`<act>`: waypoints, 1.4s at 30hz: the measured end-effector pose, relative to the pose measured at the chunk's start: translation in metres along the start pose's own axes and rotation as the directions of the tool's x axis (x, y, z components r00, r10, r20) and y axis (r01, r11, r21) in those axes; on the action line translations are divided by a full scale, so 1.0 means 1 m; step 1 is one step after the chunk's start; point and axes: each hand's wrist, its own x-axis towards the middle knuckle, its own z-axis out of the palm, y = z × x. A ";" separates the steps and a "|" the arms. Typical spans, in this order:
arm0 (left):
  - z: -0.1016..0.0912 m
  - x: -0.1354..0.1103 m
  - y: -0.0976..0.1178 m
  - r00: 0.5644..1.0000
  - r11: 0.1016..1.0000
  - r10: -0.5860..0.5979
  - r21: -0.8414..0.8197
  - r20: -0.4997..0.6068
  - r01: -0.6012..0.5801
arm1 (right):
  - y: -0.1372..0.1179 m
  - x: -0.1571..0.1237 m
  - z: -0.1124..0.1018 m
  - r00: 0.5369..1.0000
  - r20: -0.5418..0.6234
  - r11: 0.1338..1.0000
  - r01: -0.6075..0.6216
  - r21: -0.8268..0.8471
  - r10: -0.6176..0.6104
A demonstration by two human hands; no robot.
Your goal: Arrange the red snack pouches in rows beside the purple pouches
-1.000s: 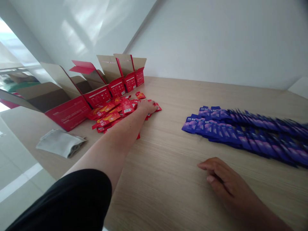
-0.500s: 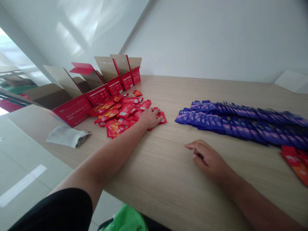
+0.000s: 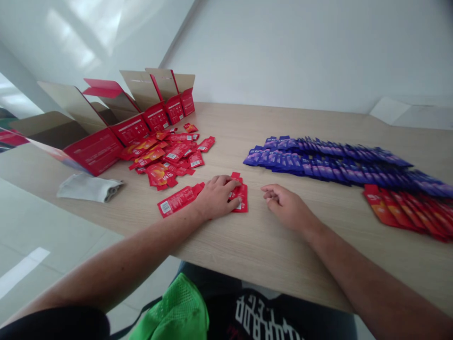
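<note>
Red sachets (image 3: 180,199) | flat, white barcode panels | left hand (image 3: 217,196) spread atop | right hand (image 3: 285,205) curled in

The left hand (image 3: 216,198) lies palm down over a few red sachets (image 3: 242,203) on the wood-grain table (image 3: 230,241), while the right hand (image 3: 286,206), loosely curled, is just beside them. A loose red-orange pile (image 3: 161,174) spreads before a row of open red boxes (image 3: 130,130), with a folded cloth (image 3: 87,187) nearby. Overlapping blue packets (image 3: 293,162) and a fan of red ones (image 3: 406,212) lie to the right
</note>
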 end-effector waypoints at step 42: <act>-0.022 0.002 0.073 0.882 0.927 0.361 -0.018 0.303 -0.374 | -0.033 -0.051 -0.066 0.990 0.054 0.922 -0.100 -0.373 0.130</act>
